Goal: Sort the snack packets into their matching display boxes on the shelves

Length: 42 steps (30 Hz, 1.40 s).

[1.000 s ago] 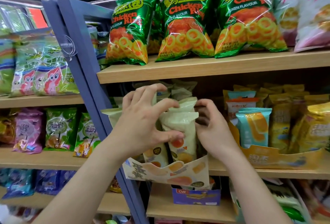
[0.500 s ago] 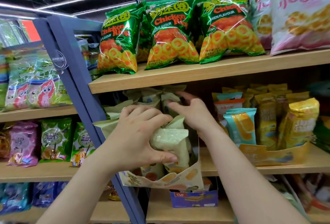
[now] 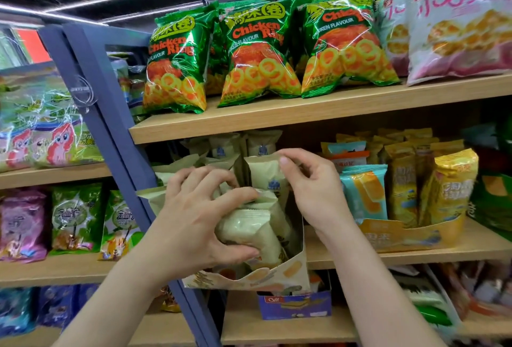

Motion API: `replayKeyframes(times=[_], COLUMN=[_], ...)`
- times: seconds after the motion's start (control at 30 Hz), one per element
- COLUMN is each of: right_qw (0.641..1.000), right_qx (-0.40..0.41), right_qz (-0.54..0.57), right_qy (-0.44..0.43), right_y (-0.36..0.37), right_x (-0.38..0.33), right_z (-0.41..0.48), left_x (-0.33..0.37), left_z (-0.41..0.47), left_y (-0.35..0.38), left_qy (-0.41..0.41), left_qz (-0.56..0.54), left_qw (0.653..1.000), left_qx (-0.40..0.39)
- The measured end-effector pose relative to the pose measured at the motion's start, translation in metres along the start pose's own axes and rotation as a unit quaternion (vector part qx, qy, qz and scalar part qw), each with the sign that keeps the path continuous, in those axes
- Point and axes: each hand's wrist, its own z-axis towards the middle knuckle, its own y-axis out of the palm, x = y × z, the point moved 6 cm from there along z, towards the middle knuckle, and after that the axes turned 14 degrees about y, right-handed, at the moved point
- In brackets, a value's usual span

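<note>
While the left hand [image 3: 191,224] curls its fingers round a bunch of cream packets [image 3: 249,229] in the display box [image 3: 277,274] on the middle shelf [image 3: 415,252], right hand [image 3: 313,188] pinching the top edge of an upright packet [image 3: 263,173] just behind them

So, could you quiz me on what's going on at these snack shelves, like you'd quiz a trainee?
1. Fill in: the Chicken Ring bags stand on the shelf ____ the cream display box.
2. True or false: the left hand is empty.
3. The fingers of the right hand pinch: A) a Chicken Ring bag; B) the top edge of the upright pale packet; C) the cream display box's front.
Key: 1 above; 2 false, it grips a bundle of pale packets; 3 B.
</note>
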Motion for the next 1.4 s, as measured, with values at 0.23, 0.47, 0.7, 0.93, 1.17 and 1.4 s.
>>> replayKeyframes(times=[0.23,0.47,0.7,0.93,1.17,1.4], right_qw=[0.985,0.96,0.982,0.986,0.986,0.958], right_qx=[-0.137,-0.278,-0.136,-0.046,0.063,0.171], right_qz=[0.048,-0.016,-0.127,-0.152,-0.154,-0.209], right_qy=[0.093,0.042,0.036,0.048,-0.002,-0.097], right_y=[0.016,0.028,0.018,0.017,0.011,0.003], right_x=[0.014,0.027,0.026,0.053,0.056,0.037], right_z=[-0.001,-0.024,-0.028,-0.053,-0.057,-0.063], left_x=[0.006,0.004,-0.017,-0.041,0.0,0.003], left_z=[0.015,0.031,0.005,-0.018,-0.007,-0.001], left_y=[0.008,0.013,-0.011,-0.003,-0.007,0.008], left_qy=[-0.029,-0.067,-0.098,-0.135,-0.046,-0.076], left_qz=[0.029,-0.005,-0.301,-0.067,0.067,0.109], left_qw=[0.998,0.998,0.94,0.988,0.996,0.991], left_qx=[0.048,0.006,0.125,0.015,0.031,0.003])
